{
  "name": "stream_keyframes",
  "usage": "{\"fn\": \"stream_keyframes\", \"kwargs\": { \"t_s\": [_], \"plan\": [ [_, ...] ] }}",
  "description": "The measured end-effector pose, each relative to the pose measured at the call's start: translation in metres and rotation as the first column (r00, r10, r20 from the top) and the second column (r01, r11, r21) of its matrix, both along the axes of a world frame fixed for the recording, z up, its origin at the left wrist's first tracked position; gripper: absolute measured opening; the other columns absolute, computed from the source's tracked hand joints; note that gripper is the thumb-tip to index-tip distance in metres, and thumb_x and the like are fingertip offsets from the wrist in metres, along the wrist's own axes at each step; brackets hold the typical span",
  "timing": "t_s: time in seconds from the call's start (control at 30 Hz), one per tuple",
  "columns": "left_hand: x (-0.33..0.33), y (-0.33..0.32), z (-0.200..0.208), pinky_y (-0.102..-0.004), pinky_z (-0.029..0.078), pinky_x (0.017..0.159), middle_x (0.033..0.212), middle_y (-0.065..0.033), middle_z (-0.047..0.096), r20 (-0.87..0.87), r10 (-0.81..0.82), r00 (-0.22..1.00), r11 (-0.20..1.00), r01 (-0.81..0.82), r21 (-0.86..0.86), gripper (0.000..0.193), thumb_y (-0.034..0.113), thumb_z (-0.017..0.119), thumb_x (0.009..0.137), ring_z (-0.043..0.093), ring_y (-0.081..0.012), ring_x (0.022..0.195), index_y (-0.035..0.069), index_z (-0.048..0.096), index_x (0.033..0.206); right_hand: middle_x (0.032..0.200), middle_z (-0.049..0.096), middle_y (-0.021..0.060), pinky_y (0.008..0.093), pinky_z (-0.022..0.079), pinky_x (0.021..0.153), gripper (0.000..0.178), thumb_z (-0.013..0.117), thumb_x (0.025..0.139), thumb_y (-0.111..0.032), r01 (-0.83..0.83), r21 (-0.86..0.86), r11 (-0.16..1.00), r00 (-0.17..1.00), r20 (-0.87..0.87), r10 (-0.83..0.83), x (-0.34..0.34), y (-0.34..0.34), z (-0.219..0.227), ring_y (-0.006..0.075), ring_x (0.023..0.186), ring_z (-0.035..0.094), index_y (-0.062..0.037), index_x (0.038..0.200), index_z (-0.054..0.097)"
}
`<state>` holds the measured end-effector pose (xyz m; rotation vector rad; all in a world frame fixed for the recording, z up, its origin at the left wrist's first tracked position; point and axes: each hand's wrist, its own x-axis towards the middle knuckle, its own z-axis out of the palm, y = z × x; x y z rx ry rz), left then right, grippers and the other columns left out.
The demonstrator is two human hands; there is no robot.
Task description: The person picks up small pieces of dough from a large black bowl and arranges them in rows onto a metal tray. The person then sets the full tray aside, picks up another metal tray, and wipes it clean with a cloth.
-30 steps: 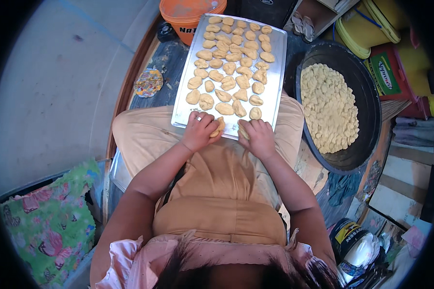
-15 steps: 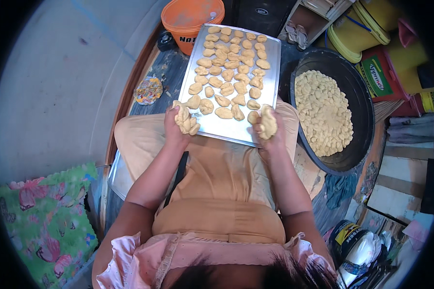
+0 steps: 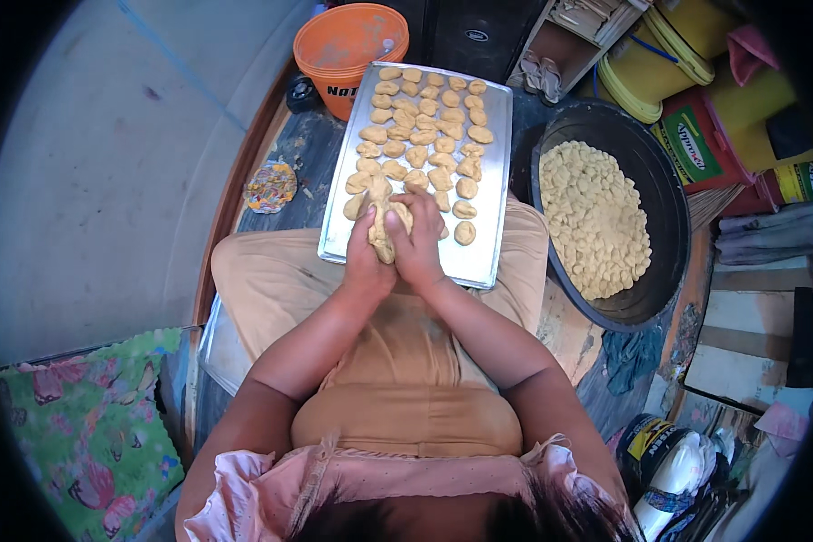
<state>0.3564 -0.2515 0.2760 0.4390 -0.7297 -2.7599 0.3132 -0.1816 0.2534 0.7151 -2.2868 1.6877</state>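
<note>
a wide pale floor (image 3: pixel 108 163) fills the upper left of the frame. at the right of centre sits a big black basin (image 3: pixel 668 226), heaped with small pale dough pieces (image 3: pixel 596 217). a long metal tray (image 3: pixel 488 257) runs from the top centre down to the middle, its near end resting on the person's lap, which is covered in tan cloth. rows of shaped dough pieces (image 3: pixel 425 135) lie across most of the tray, while the strip nearest the lap is bare metal. an orange bucket (image 3: pixel 348 50) stands at the top centre, just beyond the tray's far end, and yellow buckets (image 3: pixel 668 63) crowd the upper right corner. a flowered green cloth (image 3: pixel 81 434) lies in the lower left.

in the middle of the frame, over the tray's near part, the left hand (image 3: pixel 366 257) and right hand (image 3: pixel 420 244) press together, both closed around one lump of dough (image 3: pixel 384 226) held between the palms, with the fingers curled over it. the lump shows between the two thumbs.
</note>
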Motion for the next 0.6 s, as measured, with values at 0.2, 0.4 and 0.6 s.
{"fn": "stream_keyframes", "kwargs": {
  "t_s": [0.2,0.4,0.6],
  "plan": [
    [0.013,-0.013,-0.037,-0.0382,0.042,0.100,0.122,-0.0100,0.057,0.055,-0.172,0.984,0.952,0.152,0.266,0.044,0.038,0.040,0.096,0.055,-0.0242,0.113,0.008,0.048,0.128,0.122,0.049,0.0199,0.0493,0.026,0.100,0.052,0.054,0.090,-0.043,-0.169,0.345,0.923,0.980,-0.038,0.193,0.005,0.014,-0.018,0.0361,0.117,0.044,-0.0016,0.119,0.047],
    [0.008,-0.007,-0.040,-0.0393,0.042,0.100,0.124,-0.0065,0.055,0.114,-0.123,0.986,0.961,0.090,0.261,0.044,0.041,0.043,0.096,0.052,-0.0220,0.117,0.011,0.048,0.128,0.120,0.052,0.0180,0.0471,0.032,0.097,0.054,0.056,0.088,-0.045,-0.129,0.263,0.956,0.989,-0.035,0.143,-0.003,0.000,-0.006,0.0355,0.116,0.045,-0.0028,0.121,0.050],
    [0.001,-0.012,-0.042,-0.0419,0.037,0.105,0.128,-0.0098,0.052,0.096,-0.107,0.990,0.951,0.074,0.300,0.049,0.045,0.044,0.094,0.050,-0.0268,0.119,0.013,0.045,0.131,0.116,0.055,0.0166,0.0442,0.037,0.095,0.048,0.060,0.086,-0.039,-0.189,0.413,0.891,0.974,-0.035,0.223,-0.001,0.000,0.020,0.0347,0.112,0.050,-0.0032,0.118,0.054]
  ]
}}
